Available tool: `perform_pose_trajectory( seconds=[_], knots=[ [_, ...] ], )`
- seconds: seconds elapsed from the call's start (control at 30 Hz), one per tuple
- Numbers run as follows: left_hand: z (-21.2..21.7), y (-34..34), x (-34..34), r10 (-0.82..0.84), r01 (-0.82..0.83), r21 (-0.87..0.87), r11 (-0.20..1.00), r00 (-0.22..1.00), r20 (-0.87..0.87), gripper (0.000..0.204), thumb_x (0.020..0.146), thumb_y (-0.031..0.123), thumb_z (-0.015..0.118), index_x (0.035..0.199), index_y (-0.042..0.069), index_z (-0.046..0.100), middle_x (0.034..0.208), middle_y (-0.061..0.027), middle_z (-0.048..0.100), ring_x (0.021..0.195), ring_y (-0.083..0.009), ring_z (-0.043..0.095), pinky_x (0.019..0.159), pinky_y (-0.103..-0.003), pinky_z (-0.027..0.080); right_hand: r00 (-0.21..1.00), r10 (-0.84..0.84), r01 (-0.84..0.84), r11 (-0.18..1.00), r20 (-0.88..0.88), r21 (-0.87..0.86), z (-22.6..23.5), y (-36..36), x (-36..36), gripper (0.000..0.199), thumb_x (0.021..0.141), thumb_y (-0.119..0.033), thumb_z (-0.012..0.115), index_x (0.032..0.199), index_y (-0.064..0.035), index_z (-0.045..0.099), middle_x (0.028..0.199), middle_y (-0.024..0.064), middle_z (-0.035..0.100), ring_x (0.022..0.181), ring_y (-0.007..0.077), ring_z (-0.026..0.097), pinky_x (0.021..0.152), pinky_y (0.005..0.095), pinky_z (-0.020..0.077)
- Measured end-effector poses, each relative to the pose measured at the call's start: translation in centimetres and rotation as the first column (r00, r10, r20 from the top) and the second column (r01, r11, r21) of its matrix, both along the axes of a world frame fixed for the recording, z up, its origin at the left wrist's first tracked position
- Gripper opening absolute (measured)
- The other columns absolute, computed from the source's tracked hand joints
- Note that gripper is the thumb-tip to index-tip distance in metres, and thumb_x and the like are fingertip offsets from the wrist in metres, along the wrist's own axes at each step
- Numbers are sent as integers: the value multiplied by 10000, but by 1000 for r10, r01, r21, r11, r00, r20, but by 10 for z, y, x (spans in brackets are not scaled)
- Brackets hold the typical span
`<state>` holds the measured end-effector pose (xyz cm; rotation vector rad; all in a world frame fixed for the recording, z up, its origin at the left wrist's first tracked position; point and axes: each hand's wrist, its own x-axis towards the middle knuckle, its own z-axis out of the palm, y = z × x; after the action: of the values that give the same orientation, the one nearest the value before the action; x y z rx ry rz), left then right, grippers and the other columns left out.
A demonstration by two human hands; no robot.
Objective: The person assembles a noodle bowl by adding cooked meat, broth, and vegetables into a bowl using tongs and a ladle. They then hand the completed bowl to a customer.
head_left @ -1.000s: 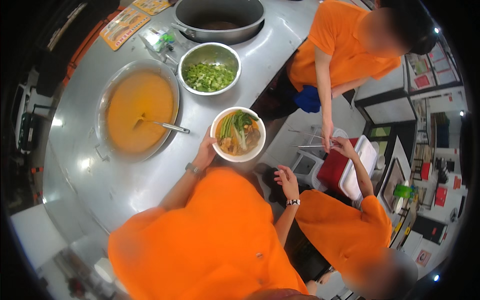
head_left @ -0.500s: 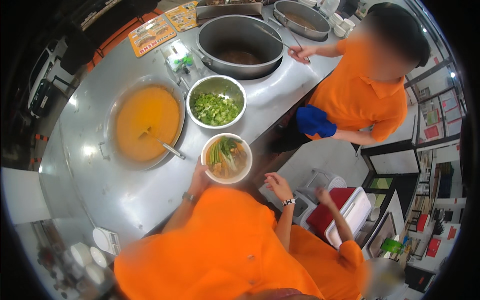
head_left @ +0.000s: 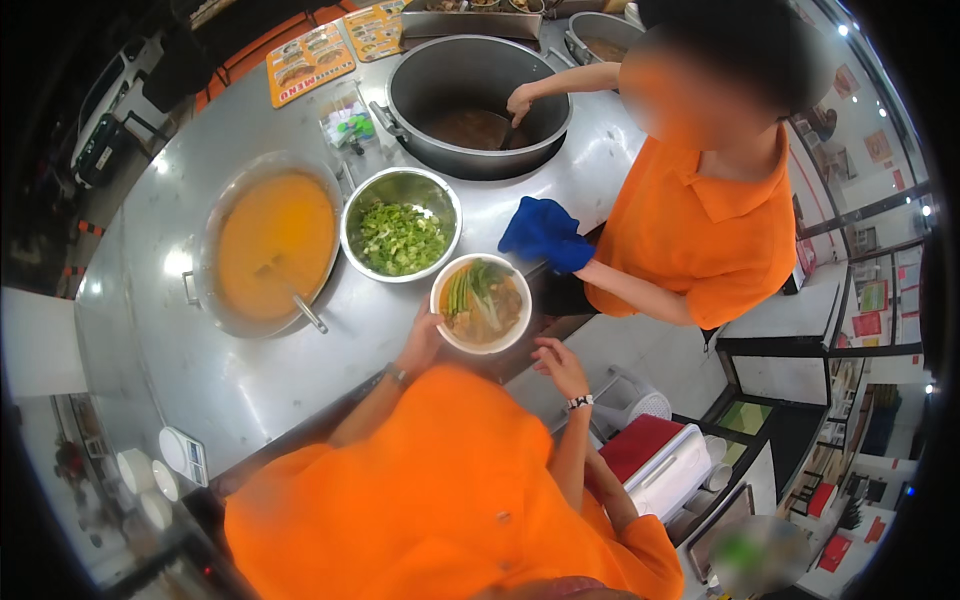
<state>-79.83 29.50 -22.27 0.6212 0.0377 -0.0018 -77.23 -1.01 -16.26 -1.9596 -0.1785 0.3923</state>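
My left hand (head_left: 424, 340) is closed on the side of a white bowl (head_left: 488, 349) at the counter's near edge. Orange-brown soup with long green beans, leafy greens and chunks (head_left: 480, 308) fills it. My right hand (head_left: 563, 370) hovers just right of the bowl, apart from it, fingers loosely bent and nothing visible in them. Beyond the bowl, to the left, sits a steel mixing bowl (head_left: 452, 243) of chopped greens (head_left: 400, 238). Farther left is a wide pan (head_left: 192, 290) of orange soup, a ladle (head_left: 311, 316) resting in it.
A co-worker in orange (head_left: 715, 220) stands at right, one hand (head_left: 521, 103) inside a large pot (head_left: 390, 85), the other at a blue cloth (head_left: 545, 234). Another person's orange sleeve (head_left: 650, 560) is close at lower right, near a red-and-white cooler (head_left: 668, 470). A scale (head_left: 184, 455) sits left.
The co-worker has leaned in and reached into the large pot; the blue cloth has come nearer my bowl. My view has shifted, and I still hold the bowl.
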Motion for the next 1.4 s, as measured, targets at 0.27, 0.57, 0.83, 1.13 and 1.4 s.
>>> perform_pose_trajectory(
  seconds=[0.27, 0.57, 0.83, 1.13, 1.4],
  knots=[
    [-39, 11, 17, -5, 4, 52, 999, 1000, 26, 863, 779, 177, 661, 1550, 76, 288, 1499, -138, 441, 1385, -286, 449, 1171, -445, 365, 995, 58, -53, 996, -85, 67, -38, 38, 19, 582, 1028, -244, 601, 1527, -46, 376, 1155, 110, 670, 957, 186, 688, 836, 314, 555],
    [-59, 20, 12, -39, 30, 146, 989, 997, 62, 1030, 778, 319, 794, 1590, 52, 218, 1573, -128, 365, 1445, -281, 371, 1187, -437, 331, 992, 113, -103, 979, -50, 178, -32, 51, 12, 546, 1023, -144, 590, 1503, 30, 398, 1275, 126, 638, 1066, 181, 651, 895, 322, 541],
    [-72, 32, 19, -154, 163, 222, 961, 986, -57, 1002, 827, 258, 798, 1596, 36, 195, 1599, -136, 327, 1468, -266, 340, 1211, -438, 297, 1000, -23, 24, 995, -13, 102, -57, 52, 31, 540, 1024, -153, 587, 1498, 30, 406, 1291, 109, 625, 1114, 166, 619, 887, 313, 546],
    [-77, 57, 26, -260, 262, 216, 940, 965, -41, 914, 852, 62, 783, 1583, 16, 235, 1588, -142, 352, 1446, -253, 378, 1210, -418, 304, 961, 123, -59, 966, 248, -251, -89, 49, 37, 540, 1013, -151, 606, 1487, 30, 422, 1321, 101, 607, 1139, 163, 613, 894, 311, 543],
    [-75, 73, 40, -424, 444, 166, 880, 894, -143, 964, 816, 38, 813, 1586, 23, 234, 1605, -120, 332, 1474, -226, 323, 1228, -387, 260, 991, -106, 108, 994, -79, 26, -89, 59, 33, 560, 996, -148, 638, 1481, 36, 431, 1314, 82, 605, 1152, 146, 594, 938, 292, 497]
  ],
)
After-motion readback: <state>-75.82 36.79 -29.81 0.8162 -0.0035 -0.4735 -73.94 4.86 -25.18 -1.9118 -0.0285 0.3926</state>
